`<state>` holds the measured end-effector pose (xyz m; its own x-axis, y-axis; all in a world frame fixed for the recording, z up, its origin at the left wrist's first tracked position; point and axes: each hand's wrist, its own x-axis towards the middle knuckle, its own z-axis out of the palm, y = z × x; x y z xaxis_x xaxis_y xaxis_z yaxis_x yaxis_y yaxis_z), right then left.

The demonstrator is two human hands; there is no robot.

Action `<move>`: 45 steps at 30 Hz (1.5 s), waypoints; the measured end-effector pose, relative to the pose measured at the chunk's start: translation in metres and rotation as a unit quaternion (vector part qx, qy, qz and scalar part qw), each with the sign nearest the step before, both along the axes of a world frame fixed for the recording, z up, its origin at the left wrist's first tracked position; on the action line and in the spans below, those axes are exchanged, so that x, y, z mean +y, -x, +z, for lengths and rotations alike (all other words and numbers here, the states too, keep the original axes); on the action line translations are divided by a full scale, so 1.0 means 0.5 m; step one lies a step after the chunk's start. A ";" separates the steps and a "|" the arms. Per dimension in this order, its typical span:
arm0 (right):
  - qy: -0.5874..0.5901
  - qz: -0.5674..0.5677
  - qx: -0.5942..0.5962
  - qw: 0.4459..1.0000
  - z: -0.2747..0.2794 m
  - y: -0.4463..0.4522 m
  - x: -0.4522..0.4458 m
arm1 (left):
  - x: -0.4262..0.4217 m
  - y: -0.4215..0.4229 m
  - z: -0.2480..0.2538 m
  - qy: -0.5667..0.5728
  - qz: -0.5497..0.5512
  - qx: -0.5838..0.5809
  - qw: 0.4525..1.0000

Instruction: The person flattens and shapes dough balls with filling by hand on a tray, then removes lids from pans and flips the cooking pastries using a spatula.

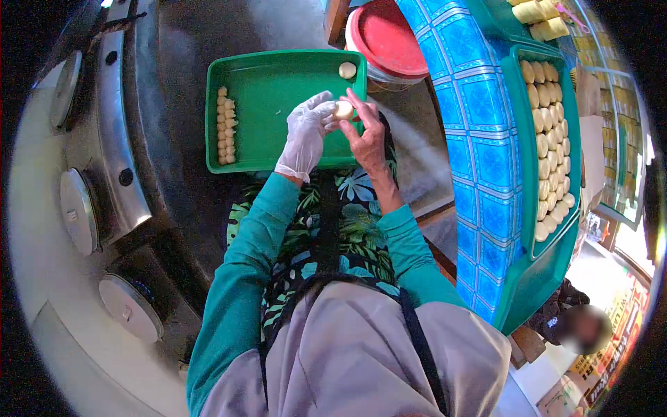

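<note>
A pale round dough piece [343, 110] is held between my two hands over a green tray [278, 149]. My left hand [308, 132], in a white glove, pinches its left side. The fingers of my bare right hand [365, 132] are at its right side, thumb below and fingers above. Another round piece [347, 70] lies in the tray's upper right corner. Two columns of small dough balls [226, 128] line the tray's left side.
On the right, a table with a blue checked cloth [479, 167] bears a green tray [515, 125] of many pale rounds. A red-lidded bucket [389, 38] stands behind the tray. Round lids [80, 212] are at the left. Another person [566, 306] is at the lower right.
</note>
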<state>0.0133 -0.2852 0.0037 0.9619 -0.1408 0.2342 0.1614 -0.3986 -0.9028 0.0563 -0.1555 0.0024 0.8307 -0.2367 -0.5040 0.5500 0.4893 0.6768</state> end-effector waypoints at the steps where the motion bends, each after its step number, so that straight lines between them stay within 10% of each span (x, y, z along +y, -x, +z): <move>1: 0.000 -0.001 0.001 1.000 -0.004 -0.004 -0.001 | -0.001 -0.001 0.001 0.000 -0.001 0.001 1.000; 15: 0.065 -0.026 -0.076 0.995 -0.042 -0.018 0.023 | -0.035 -0.016 -0.015 0.005 0.011 -0.016 1.000; 19: -0.176 -0.152 -0.062 0.971 -0.040 -0.015 -0.013 | -0.059 -0.075 -0.058 -0.048 0.029 -0.042 0.998; 35: -0.219 -0.203 0.022 0.954 -0.079 0.014 -0.042 | -0.087 -0.186 -0.091 -0.495 -0.034 -0.158 0.854; 45: -0.229 -0.226 0.048 0.945 -0.093 0.015 -0.044 | -0.090 -0.182 -0.092 -0.222 -0.038 0.072 0.972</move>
